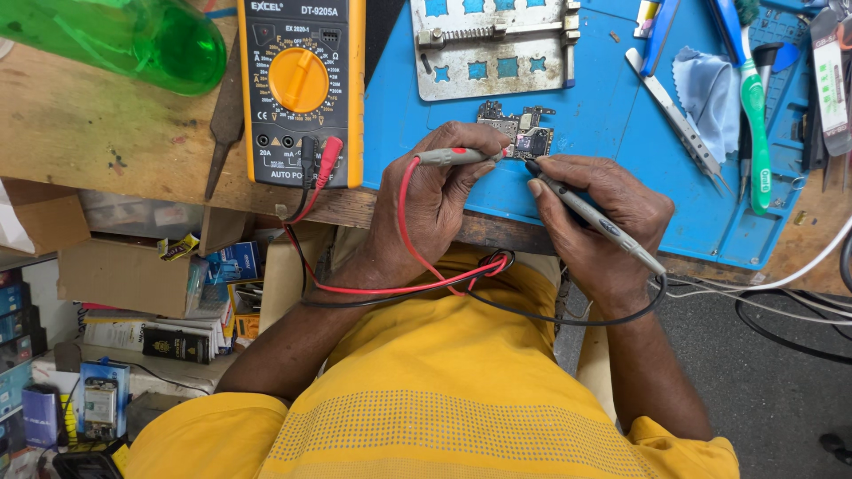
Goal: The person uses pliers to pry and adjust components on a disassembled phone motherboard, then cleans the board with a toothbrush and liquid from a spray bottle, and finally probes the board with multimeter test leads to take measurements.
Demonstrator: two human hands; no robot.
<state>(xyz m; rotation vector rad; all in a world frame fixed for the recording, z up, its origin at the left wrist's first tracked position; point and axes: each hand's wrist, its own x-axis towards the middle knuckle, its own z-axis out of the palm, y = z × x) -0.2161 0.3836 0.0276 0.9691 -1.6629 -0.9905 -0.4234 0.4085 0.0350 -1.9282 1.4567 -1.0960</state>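
My left hand [435, 200] grips a grey probe with a red band [457, 157], its tip touching a small dark circuit board [519, 129] on the blue mat [612, 133]. My right hand [603, 222] holds a grey and black probe [595, 215], its tip at the board's lower right edge. Red and black leads [417, 284] run from the probes across my lap to a yellow and black multimeter [300, 89] standing on the wooden bench at left.
A metal board-holding fixture [493, 44] lies behind the circuit board. Tweezers [679, 124], a pale cloth [710, 89] and a green-handled brush [754, 115] lie at right. A green bottle [133, 35] lies at top left. Boxes and clutter [133, 302] fill shelves below left.
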